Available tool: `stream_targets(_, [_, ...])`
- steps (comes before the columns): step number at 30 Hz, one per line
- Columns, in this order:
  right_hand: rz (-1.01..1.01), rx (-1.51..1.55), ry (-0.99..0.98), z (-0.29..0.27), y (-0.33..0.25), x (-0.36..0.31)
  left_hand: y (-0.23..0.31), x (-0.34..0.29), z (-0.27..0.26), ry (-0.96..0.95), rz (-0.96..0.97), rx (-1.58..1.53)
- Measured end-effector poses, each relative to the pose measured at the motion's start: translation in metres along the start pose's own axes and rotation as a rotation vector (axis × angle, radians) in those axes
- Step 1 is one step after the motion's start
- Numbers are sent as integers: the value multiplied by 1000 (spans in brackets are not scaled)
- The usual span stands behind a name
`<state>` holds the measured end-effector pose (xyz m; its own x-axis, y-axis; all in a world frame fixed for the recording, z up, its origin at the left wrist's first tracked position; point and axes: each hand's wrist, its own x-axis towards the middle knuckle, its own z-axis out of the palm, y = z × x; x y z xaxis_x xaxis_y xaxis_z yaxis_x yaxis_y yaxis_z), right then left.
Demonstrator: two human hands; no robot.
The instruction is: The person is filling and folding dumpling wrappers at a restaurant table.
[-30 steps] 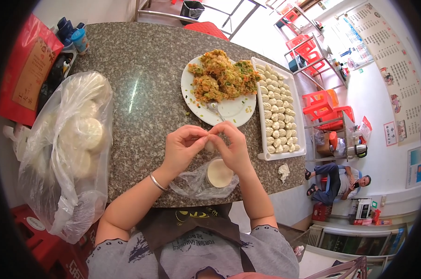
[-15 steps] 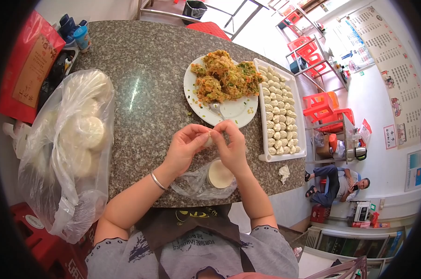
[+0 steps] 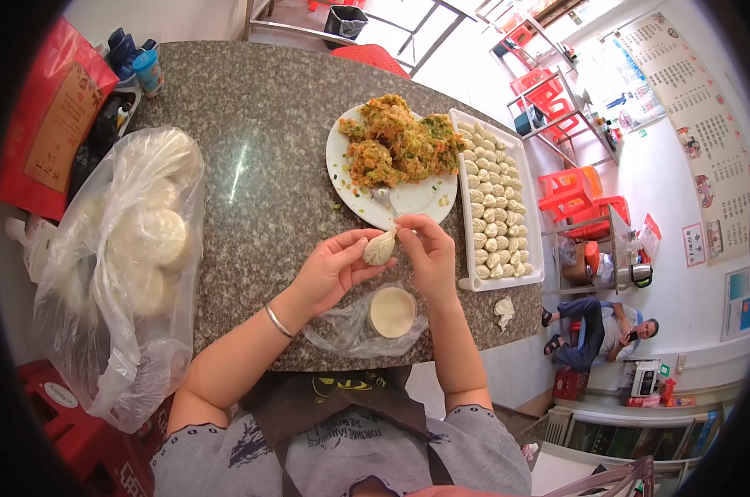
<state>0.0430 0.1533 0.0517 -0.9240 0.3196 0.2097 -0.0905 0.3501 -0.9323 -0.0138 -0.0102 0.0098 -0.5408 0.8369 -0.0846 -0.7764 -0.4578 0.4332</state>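
Observation:
A pleated, leaf-shaped dumpling is held over the table just in front of the plate. My left hand cradles it, fingers closed around its left side. My right hand pinches its upper right tip between thumb and fingers. Below my hands, a stack of round dough wrappers lies in a crumpled clear plastic bag. Beyond them, a white plate carries a mound of chopped vegetable filling and a spoon. Rows of similar pleated dumplings fill a white tray at the right.
A large clear bag of round dough wrappers stands at the table's left, near a red paper bag and a blue cup. A crumpled tissue lies right of my forearm. A person sits farther right.
The dumpling has turned so its pleated face shows between my hands. My right hand has shifted slightly right, and my left fingers have opened out beneath the dumpling.

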Motion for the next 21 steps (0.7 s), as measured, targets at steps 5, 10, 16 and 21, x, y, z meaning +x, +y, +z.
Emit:
stream_targets(5, [8, 229, -145, -9, 8, 4, 2, 1, -1, 2, -76, -35])
stream_targets(10, [-19, 139, -125, -17, 14, 3, 1, 4, 0, 17, -83, -27])
stream_targets(16, [-181, -258, -487, -19, -17, 4, 0, 0, 10, 130, -45, 146])
stream_targets(21, [-69, -305, -306, -66, -10, 29, -15, -5, 7, 91, -24, 643])
